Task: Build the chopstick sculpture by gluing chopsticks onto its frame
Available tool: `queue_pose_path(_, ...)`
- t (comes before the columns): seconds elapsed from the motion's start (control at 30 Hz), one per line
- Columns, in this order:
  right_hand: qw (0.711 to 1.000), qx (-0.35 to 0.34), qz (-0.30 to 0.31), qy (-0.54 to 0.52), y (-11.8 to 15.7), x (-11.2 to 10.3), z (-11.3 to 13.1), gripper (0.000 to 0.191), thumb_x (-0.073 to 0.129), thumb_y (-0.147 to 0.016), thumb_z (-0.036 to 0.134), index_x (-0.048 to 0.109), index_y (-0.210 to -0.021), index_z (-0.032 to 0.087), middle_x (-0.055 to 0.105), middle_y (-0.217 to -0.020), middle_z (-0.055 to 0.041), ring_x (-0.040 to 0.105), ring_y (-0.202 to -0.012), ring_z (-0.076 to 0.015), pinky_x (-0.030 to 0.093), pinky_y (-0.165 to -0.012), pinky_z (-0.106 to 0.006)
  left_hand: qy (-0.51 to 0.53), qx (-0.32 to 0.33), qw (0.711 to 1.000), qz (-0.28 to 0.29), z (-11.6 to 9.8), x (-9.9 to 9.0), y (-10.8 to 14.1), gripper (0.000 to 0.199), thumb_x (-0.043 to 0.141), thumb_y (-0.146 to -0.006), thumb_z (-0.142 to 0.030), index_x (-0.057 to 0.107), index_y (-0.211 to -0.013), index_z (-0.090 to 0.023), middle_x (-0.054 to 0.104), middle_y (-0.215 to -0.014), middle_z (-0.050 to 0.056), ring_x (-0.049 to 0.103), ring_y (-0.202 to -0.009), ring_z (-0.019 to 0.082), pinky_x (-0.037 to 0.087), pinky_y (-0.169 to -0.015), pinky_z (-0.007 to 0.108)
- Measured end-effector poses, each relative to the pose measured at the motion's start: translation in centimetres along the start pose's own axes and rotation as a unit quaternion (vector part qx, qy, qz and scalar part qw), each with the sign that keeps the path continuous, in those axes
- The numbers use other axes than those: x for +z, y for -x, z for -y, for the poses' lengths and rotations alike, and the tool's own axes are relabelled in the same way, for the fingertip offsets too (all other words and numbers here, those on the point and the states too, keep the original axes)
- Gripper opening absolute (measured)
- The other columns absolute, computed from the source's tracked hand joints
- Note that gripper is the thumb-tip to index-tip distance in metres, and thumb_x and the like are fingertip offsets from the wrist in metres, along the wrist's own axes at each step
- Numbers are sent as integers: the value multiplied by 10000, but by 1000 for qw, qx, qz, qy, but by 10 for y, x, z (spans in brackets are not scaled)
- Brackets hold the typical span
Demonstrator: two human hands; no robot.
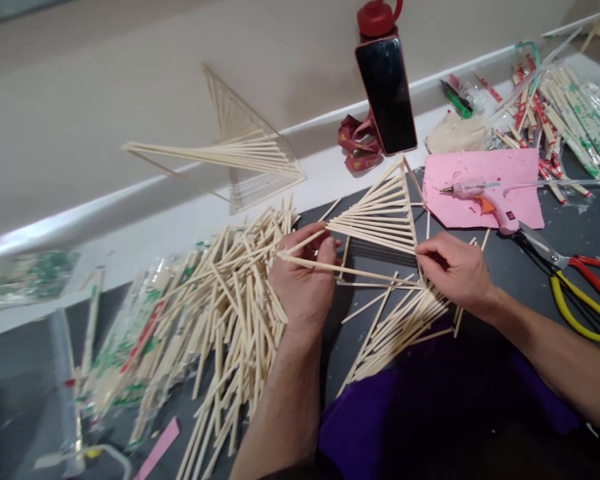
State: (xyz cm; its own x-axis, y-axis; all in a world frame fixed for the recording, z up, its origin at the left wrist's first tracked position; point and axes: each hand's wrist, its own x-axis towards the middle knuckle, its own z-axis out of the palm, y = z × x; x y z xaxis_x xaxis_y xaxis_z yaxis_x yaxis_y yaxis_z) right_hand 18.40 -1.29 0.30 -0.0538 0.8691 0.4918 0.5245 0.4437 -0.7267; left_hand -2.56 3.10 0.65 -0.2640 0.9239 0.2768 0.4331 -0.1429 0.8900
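Note:
Both hands are on a chopstick frame (375, 223), whose thin wooden sticks fan out in a row between two slanting edges. My left hand (307, 273) supports its left side, thumb and fingers closed around the sticks near a corner. At the right edge, my right hand (453, 270) is pinched at the end of the lowest stick in the fan; its fingertips partly hide what they hold. More loose chopsticks (405, 320) lie under and in front of the frame, close to my lap.
Left lies a heap of bare chopsticks (245, 300) beside wrapped chopsticks (135, 333). A similar stick model (260, 150) stands by the wall. At right are a glue gun (503, 207) on pink foam (440, 173), pliers (560, 283), and a phone (387, 93) against a red-capped bottle (377, 19).

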Motion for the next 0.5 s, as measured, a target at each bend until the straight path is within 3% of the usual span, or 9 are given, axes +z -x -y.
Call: queue_pose_path(0.5, 992, 114, 19, -58, 2, 3, -5, 86, 613, -797, 116, 630, -746, 183, 637, -708, 9, 522, -593, -88, 407, -566, -229, -43, 32, 998, 18, 5, -4, -3, 252, 638, -812, -310, 638, -1035, -193, 685, -911, 36, 701, -742, 167, 567, -538, 256)
